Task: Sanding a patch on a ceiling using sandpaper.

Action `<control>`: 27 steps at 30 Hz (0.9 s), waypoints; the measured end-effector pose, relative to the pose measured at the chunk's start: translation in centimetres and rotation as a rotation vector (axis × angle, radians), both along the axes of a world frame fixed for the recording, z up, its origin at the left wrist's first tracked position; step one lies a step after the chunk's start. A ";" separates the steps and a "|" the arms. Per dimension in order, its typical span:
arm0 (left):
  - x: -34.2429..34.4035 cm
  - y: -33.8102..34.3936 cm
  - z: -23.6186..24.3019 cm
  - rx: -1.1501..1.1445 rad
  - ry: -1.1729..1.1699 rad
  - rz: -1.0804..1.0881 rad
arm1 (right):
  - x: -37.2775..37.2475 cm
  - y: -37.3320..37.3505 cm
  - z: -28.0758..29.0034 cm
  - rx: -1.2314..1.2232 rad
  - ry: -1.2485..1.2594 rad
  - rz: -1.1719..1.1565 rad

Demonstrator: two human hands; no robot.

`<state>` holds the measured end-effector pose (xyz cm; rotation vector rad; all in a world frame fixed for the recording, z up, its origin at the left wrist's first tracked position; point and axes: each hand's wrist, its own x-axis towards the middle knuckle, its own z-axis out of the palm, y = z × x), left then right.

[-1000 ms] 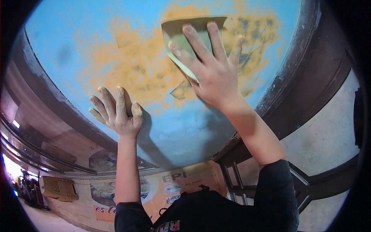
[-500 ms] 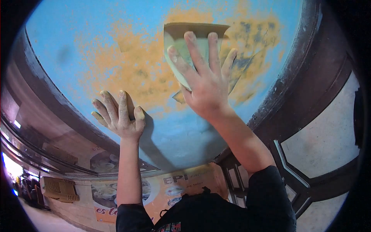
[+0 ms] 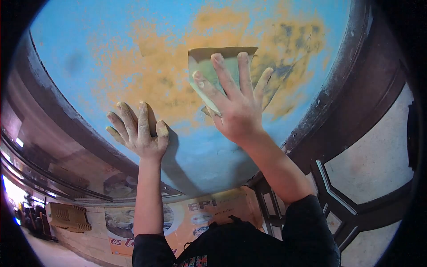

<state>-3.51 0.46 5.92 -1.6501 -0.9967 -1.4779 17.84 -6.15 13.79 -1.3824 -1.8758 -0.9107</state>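
Observation:
My right hand (image 3: 242,109) lies with spread fingers over a pale green sheet of sandpaper (image 3: 201,66), holding it pressed against the wall; its dark upper edge curls up. Blue paint covers the wall (image 3: 120,26), with a large worn orange patch (image 3: 155,66) around the sheet and dark scuffs to its right. Lower left, my left hand (image 3: 144,135) is open, its dusty fingers apart and resting on the wall, with nothing in it. The palm side of both hands is hidden.
Dark frames (image 3: 336,95) border the wall, with pale panels (image 3: 367,178) at the right. Below are an orange printed banner (image 3: 187,222) and, at the lower left, a brown slatted object (image 3: 69,218).
My right hand has slid down the wall with the sandpaper under it, uncovering more orange above. My left hand has hardly moved.

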 end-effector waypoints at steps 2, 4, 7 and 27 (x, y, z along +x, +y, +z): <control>0.1 0.1 -0.1 -0.007 0.003 -0.001 | -0.3 0.3 2.5 0.027 0.010 0.041; 0.0 0.3 -0.4 -0.037 -0.052 -0.006 | -1.1 0.8 3.1 0.067 0.028 0.050; 0.1 0.4 -0.5 -0.039 -0.051 -0.012 | -1.4 -0.1 1.5 -0.042 0.101 0.055; 0.3 0.1 -0.1 -0.011 0.009 0.024 | 0.8 1.3 2.8 0.133 0.028 -0.017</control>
